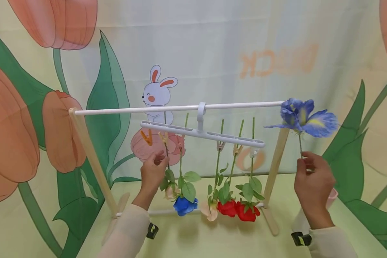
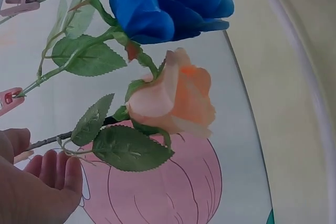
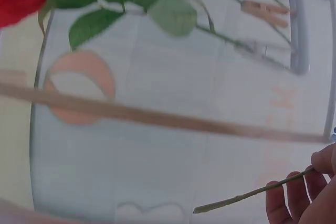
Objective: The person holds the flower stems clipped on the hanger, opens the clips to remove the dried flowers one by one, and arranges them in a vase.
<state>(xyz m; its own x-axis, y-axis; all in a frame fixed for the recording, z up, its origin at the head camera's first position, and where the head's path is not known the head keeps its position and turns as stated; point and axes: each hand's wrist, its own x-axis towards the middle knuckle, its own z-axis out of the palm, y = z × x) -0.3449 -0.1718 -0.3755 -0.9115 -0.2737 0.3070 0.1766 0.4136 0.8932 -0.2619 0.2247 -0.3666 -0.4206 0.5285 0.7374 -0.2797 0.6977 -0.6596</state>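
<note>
My right hand (image 1: 314, 186) pinches the thin stem of a blue iris (image 1: 304, 118), its bloom upward beside the rack's right end. In the right wrist view, the stem's cut end (image 3: 220, 204) points away from the fingers. My left hand (image 1: 153, 172) is at the stem of a peach rose (image 2: 170, 100), thumb and loosely bent fingers on either side with a gap. That rose hangs upside down from a cream clip (image 1: 163, 137) on a tilted grey hanger (image 1: 213, 136). Beside it hangs a blue rose (image 1: 185, 206) from a pink clip (image 1: 180, 141).
A wooden rack with a white top rod (image 1: 129, 110) carries the hanger. An orange clip (image 1: 146, 137) at its left end holds nothing. Two red roses (image 1: 247, 212) and a pale flower (image 1: 209, 211) hang at the right. A pink container (image 1: 333, 195) stands behind my right wrist.
</note>
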